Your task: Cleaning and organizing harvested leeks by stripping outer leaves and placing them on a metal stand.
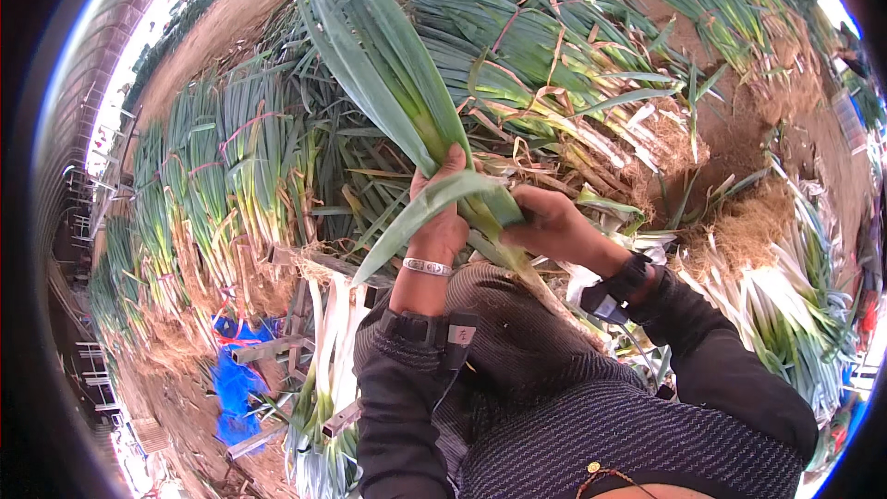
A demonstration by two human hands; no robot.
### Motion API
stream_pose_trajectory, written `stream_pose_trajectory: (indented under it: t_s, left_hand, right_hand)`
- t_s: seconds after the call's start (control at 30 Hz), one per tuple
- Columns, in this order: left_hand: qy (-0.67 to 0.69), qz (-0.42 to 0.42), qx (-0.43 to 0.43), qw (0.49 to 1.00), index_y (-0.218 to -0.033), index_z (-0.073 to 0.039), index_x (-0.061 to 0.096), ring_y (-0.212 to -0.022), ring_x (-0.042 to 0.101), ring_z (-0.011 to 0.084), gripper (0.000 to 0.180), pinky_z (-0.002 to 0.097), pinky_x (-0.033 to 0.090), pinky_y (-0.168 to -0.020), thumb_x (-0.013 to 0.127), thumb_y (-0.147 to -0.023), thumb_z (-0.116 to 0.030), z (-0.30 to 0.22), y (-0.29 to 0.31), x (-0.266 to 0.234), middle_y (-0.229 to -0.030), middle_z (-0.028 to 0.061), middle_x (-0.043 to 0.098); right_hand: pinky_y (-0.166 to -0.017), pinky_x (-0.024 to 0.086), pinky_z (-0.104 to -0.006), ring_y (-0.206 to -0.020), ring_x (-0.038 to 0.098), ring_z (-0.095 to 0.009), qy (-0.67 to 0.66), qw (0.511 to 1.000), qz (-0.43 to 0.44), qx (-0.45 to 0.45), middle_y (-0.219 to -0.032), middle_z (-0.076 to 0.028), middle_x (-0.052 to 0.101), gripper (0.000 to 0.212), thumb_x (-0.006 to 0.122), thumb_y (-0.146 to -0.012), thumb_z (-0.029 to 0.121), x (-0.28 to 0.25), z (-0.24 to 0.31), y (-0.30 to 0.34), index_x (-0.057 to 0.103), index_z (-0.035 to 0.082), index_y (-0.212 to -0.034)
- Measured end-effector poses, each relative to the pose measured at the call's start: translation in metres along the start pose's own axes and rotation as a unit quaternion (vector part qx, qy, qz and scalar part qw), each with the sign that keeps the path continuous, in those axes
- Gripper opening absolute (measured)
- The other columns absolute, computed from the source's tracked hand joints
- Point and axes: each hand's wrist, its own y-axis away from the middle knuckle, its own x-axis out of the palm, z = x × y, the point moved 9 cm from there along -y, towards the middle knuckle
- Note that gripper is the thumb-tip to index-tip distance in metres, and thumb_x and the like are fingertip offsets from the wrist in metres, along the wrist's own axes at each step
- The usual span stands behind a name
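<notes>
A leek (393, 74) slants across the middle, its broad green leaves toward the far left and its pale stalk down over my lap toward the lower right. My left hand (441, 222) is wrapped round it where the leaves begin to fan out. My right hand (554, 229) is closed on the lower part of the leek, just right of the left hand. One outer leaf (416, 217) bends away over my left wrist and hangs down to the left. The root end lies low by my knee and is hard to make out.
Heaped leeks (545, 65) lie beyond my hands, roots toward the right. Tied bundles (222, 152) are lined up at the left, above a blue plastic sheet (236, 388) and a metal frame (296, 323). White-stalked leeks (776, 286) lie at the right.
</notes>
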Motion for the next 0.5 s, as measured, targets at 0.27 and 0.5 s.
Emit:
stream_pose_trajectory:
  t_s: [0.27, 0.5]
  left_hand:
    - [-0.001, -0.02, 0.027, 0.999, -0.104, -0.009, 0.059, -0.071, 0.062, 0.0183, 0.022, 0.036, 0.054, -0.062, 0.067, -0.092, -0.025, -0.021, -0.021, -0.038, -0.086, 0.0056, 0.062]
    - [0.018, -0.038, -0.014, 0.999, -0.104, -0.009, 0.057, -0.071, 0.061, 0.0177, 0.019, 0.0381, 0.053, -0.061, 0.064, -0.094, -0.024, -0.019, -0.012, -0.033, -0.084, 0.0041, 0.06]
  right_hand:
    - [-0.073, 0.046, -0.0231, -0.081, 0.053, -0.005, -0.062, 0.998, -0.015, -0.028, -0.087, 0.002, 0.059, 0.023, 0.072, -0.086, 0.004, -0.019, 0.067, 0.04, 0.059, 0.003, -0.105]
    - [-0.072, 0.051, -0.0304, -0.081, 0.061, -0.016, -0.17, 0.97, -0.097, -0.146, -0.095, -0.011, 0.065, 0.029, 0.068, -0.088, 0.014, -0.109, 0.11, -0.019, 0.058, 0.001, -0.111]
